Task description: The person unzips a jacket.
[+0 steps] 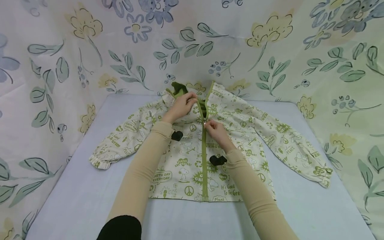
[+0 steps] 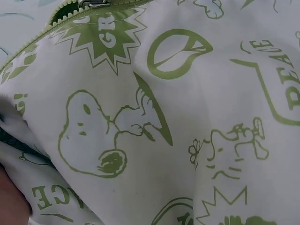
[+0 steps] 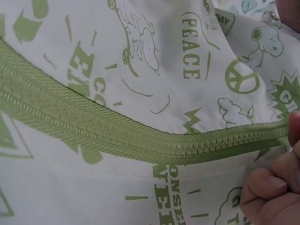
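A white jacket (image 1: pixel 186 186) with green cartoon prints lies front up, its sleeves spread to both sides. Its green zipper (image 1: pixel 205 166) is closed from the hem up to the chest; above that the two front edges part and show a green lining. My left hand (image 1: pixel 181 108) grips the jacket's front by the collar, left of the opening. At the top of the closed part, my right hand (image 1: pixel 217 131) pinches the small metal zipper pull (image 1: pixel 205 122). In the right wrist view the curled fingers (image 3: pixel 265 187) are at the zipper's far end; the pull itself is hidden there.
A white table (image 1: pixel 81 206) lies under the jacket. Floral cloth (image 1: pixel 192 63) hangs behind and along both sides. Black straps (image 1: pixel 218 160) show by both wrists, over the jacket's front. The left sleeve end (image 1: pixel 324 176) reaches toward the table's right edge.
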`<state>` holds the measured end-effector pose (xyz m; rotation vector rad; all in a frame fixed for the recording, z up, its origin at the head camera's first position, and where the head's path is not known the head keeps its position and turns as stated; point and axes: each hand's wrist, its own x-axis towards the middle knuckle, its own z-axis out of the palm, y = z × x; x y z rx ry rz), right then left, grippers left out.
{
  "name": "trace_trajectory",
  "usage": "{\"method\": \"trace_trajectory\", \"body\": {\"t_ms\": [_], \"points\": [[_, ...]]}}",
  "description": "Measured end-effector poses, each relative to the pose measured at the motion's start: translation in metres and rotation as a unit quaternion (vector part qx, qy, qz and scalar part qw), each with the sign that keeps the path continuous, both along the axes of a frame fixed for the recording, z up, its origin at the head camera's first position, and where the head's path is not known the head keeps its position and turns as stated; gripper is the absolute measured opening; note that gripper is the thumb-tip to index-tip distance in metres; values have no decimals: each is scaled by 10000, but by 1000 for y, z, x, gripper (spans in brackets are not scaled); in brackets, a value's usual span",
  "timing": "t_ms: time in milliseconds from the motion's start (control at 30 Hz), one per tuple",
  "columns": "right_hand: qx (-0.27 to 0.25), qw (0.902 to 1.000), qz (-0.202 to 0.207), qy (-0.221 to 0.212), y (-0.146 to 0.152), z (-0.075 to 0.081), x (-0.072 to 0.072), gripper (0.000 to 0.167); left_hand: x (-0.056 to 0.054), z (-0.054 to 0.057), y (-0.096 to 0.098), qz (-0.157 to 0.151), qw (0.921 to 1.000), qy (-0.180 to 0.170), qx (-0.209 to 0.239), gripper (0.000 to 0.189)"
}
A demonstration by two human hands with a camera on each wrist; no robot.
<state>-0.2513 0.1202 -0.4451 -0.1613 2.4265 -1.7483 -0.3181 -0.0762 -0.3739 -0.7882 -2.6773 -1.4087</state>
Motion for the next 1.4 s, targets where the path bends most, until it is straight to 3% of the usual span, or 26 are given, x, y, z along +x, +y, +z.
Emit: {"method": "trace_trajectory", "body": {"t_ms": [300, 1133, 1400], "points": [[-388, 9991, 170, -71, 0, -2, 4, 27, 0, -2, -2, 187, 9997, -164, 67, 27], [-301, 9988, 145, -359, 4, -22, 8, 25, 0, 0, -4, 170, 9994, -262, 125, 28], [-355, 9980, 363, -375, 7, -28, 11, 25, 0, 1, -4, 166, 9995, -248, 92, 28]]}}
